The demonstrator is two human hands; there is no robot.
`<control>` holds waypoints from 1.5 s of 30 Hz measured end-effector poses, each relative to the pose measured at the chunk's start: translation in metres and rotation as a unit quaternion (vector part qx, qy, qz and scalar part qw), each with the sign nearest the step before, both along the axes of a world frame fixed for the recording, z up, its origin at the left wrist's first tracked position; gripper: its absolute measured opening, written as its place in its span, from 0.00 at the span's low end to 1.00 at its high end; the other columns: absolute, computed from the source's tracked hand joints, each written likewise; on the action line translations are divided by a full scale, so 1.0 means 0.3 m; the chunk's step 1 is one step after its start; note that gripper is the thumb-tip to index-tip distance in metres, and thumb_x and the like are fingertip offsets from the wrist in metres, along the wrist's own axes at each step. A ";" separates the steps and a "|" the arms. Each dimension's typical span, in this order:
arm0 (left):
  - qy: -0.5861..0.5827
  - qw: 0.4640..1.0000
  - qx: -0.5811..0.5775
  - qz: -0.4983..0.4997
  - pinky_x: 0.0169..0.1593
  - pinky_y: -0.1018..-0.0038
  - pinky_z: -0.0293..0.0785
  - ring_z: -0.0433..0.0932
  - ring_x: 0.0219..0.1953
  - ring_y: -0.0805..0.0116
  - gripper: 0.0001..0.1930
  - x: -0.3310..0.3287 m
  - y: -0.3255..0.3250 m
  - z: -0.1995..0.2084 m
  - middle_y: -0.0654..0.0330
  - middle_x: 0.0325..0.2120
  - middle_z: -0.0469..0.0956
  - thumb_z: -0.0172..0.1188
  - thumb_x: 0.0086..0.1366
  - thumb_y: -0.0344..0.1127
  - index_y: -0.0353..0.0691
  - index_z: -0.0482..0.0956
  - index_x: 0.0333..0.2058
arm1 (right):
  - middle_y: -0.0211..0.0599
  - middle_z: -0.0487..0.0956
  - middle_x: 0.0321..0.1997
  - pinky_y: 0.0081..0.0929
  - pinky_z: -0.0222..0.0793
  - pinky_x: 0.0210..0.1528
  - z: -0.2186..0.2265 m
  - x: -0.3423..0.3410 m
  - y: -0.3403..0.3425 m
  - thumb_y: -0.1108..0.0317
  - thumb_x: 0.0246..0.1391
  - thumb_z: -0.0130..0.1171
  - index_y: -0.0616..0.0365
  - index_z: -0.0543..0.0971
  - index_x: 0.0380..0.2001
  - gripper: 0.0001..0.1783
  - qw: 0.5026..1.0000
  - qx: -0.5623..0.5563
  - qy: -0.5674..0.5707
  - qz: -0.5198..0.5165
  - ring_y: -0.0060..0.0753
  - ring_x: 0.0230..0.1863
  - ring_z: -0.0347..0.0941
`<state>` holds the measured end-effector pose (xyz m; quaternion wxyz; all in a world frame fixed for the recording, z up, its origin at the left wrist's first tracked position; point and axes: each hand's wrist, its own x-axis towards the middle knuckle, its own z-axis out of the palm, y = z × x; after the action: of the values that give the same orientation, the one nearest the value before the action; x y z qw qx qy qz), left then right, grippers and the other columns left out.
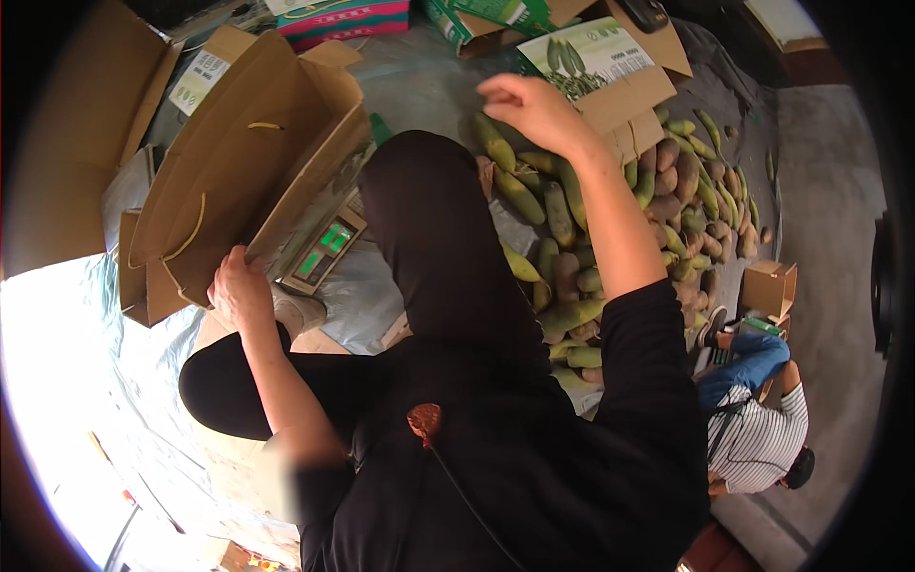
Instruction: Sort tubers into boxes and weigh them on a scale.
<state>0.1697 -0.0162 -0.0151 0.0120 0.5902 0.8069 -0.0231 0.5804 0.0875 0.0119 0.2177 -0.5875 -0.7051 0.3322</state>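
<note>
On the left an open brown cardboard box (257, 143) with string handles stands tilted, its inside showing. My left hand (240, 289) holds the lower near edge of this box, thumb and fingers on the cardboard. Just beside that hand is a digital scale (324, 250) with a lit green display; the box hides part of it. My right hand (536, 110) is raised over the far edge of a heap of long green vegetables (519, 197). Its fingers reach leftward, loosely bent and a little apart, with nothing visible in them. A printed carton (591, 62) lies near its wrist.
Brown, tuber-like vegetables (664, 181) lie among the green ones. A pink and teal box (338, 21) and a green carton (500, 14) are at the far side. Another person in a striped shirt (753, 439) crouches at the right, near a small open carton (770, 286).
</note>
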 end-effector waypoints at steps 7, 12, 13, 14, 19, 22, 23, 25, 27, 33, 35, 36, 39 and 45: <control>-0.009 1.000 0.004 -0.006 0.44 0.58 0.66 0.76 0.42 0.57 0.13 0.015 0.012 -0.020 0.57 0.35 0.79 0.59 0.53 0.37 0.44 0.76 0.38 | 0.48 0.78 0.35 0.40 0.71 0.41 -0.521 0.316 -0.438 0.63 0.43 0.60 0.54 0.78 0.36 0.14 0.963 -0.094 -0.221 -0.123 0.51 0.40 0.74; -0.019 1.000 -0.012 0.008 0.44 0.57 0.65 0.76 0.42 0.55 0.12 -0.033 -0.003 -0.043 0.56 0.36 0.79 0.59 0.54 0.35 0.43 0.76 0.38 | 0.36 0.75 0.46 0.43 0.65 0.48 -0.628 0.230 -0.705 0.65 0.44 0.61 0.50 0.75 0.45 0.20 0.871 -0.266 -0.397 -0.113 0.41 0.51 0.70; -0.009 1.000 0.012 -0.010 0.41 0.58 0.68 0.76 0.40 0.54 0.12 -0.036 -0.005 -0.051 0.54 0.34 0.79 0.59 0.54 0.37 0.43 0.76 0.37 | 0.34 0.73 0.50 0.46 0.63 0.50 -0.639 0.236 -0.743 0.65 0.45 0.60 0.48 0.73 0.47 0.22 0.842 -0.276 -0.454 -0.092 0.39 0.54 0.67; 0.001 0.999 0.036 -0.027 0.39 0.60 0.70 0.77 0.38 0.52 0.12 -0.035 -0.006 -0.060 0.53 0.33 0.79 0.59 0.53 0.38 0.43 0.76 0.36 | 0.34 0.73 0.50 0.46 0.63 0.50 -0.645 0.257 -0.775 0.65 0.45 0.60 0.48 0.73 0.47 0.22 0.841 -0.279 -0.454 -0.096 0.39 0.54 0.67; -0.011 0.999 0.029 -0.023 0.41 0.59 0.68 0.76 0.40 0.54 0.12 -0.020 0.003 -0.072 0.54 0.34 0.79 0.59 0.54 0.35 0.41 0.76 0.37 | 0.33 0.71 0.52 0.55 0.60 0.50 -0.630 0.335 -0.852 0.67 0.49 0.57 0.49 0.68 0.52 0.25 0.767 -0.315 -0.555 -0.065 0.38 0.54 0.66; -0.001 1.000 0.012 0.003 0.44 0.58 0.65 0.75 0.42 0.56 0.12 -0.016 -0.007 -0.044 0.56 0.36 0.79 0.59 0.54 0.34 0.42 0.76 0.38 | 0.34 0.71 0.52 0.60 0.61 0.49 -0.643 0.327 -0.848 0.66 0.49 0.57 0.48 0.66 0.53 0.25 0.763 -0.306 -0.564 -0.079 0.40 0.52 0.67; 0.012 1.000 0.001 0.005 0.45 0.58 0.65 0.75 0.42 0.57 0.12 -0.006 -0.005 -0.035 0.57 0.36 0.79 0.60 0.53 0.34 0.42 0.76 0.39 | 0.35 0.72 0.52 0.61 0.61 0.48 -0.637 0.332 -0.852 0.65 0.51 0.55 0.49 0.68 0.52 0.23 0.744 -0.317 -0.584 -0.066 0.41 0.53 0.67; 0.014 1.000 0.000 0.010 0.45 0.59 0.66 0.75 0.42 0.57 0.12 -0.007 -0.008 -0.023 0.58 0.36 0.79 0.60 0.53 0.34 0.43 0.76 0.38 | 0.36 0.72 0.52 0.61 0.61 0.47 -0.658 0.350 -0.869 0.65 0.53 0.52 0.49 0.69 0.51 0.20 0.729 -0.319 -0.604 -0.046 0.42 0.53 0.67; 0.023 1.000 0.001 0.011 0.44 0.59 0.66 0.75 0.42 0.59 0.12 -0.004 -0.005 -0.015 0.59 0.36 0.79 0.61 0.52 0.35 0.44 0.77 0.38 | 0.36 0.73 0.49 0.62 0.62 0.45 -0.714 0.384 -0.893 0.65 0.55 0.47 0.51 0.74 0.45 0.15 0.706 -0.302 -0.640 -0.011 0.45 0.51 0.69; 0.009 0.999 0.036 -0.004 0.44 0.61 0.66 0.76 0.40 0.60 0.10 0.002 -0.014 -0.007 0.61 0.32 0.78 0.62 0.50 0.34 0.45 0.77 0.33 | 0.38 0.78 0.43 0.50 0.69 0.41 -0.587 0.393 -0.791 0.65 0.48 0.56 0.51 0.79 0.38 0.12 0.728 -0.306 -0.614 0.012 0.43 0.44 0.76; -0.001 0.999 0.048 -0.008 0.45 0.61 0.65 0.75 0.39 0.60 0.08 0.003 -0.021 -0.005 0.61 0.32 0.78 0.62 0.50 0.34 0.44 0.76 0.32 | 0.40 0.78 0.44 0.48 0.70 0.41 -0.538 0.434 -0.742 0.62 0.47 0.57 0.53 0.78 0.41 0.16 0.740 -0.308 -0.598 0.009 0.43 0.45 0.76; -0.012 0.999 0.046 -0.013 0.45 0.61 0.65 0.75 0.39 0.60 0.08 0.015 -0.014 -0.010 0.61 0.31 0.78 0.61 0.51 0.33 0.44 0.76 0.31 | 0.41 0.77 0.46 0.46 0.71 0.42 -0.509 0.465 -0.732 0.60 0.47 0.57 0.54 0.76 0.44 0.19 0.746 -0.324 -0.581 -0.005 0.42 0.46 0.76; -0.016 0.998 0.054 -0.012 0.44 0.61 0.65 0.75 0.38 0.61 0.06 0.008 -0.022 0.008 0.61 0.30 0.77 0.61 0.51 0.33 0.44 0.76 0.30 | 0.45 0.78 0.43 0.38 0.72 0.43 -0.416 0.481 -0.667 0.59 0.38 0.62 0.58 0.75 0.44 0.26 0.809 -0.294 -0.502 -0.090 0.45 0.44 0.76; -0.010 0.997 0.076 -0.016 0.44 0.63 0.64 0.75 0.37 0.62 0.05 -0.012 -0.029 -0.014 0.62 0.28 0.77 0.61 0.50 0.32 0.44 0.76 0.28 | 0.51 0.78 0.40 0.41 0.70 0.45 -0.156 0.391 -0.488 0.60 0.35 0.60 0.62 0.74 0.44 0.29 0.893 -0.108 -0.364 -0.241 0.52 0.43 0.74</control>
<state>0.1661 -0.0250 -0.0193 -0.0252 0.6023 0.7967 0.0436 0.6978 -0.0589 -0.0350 -0.0458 -0.8393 -0.5312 0.1060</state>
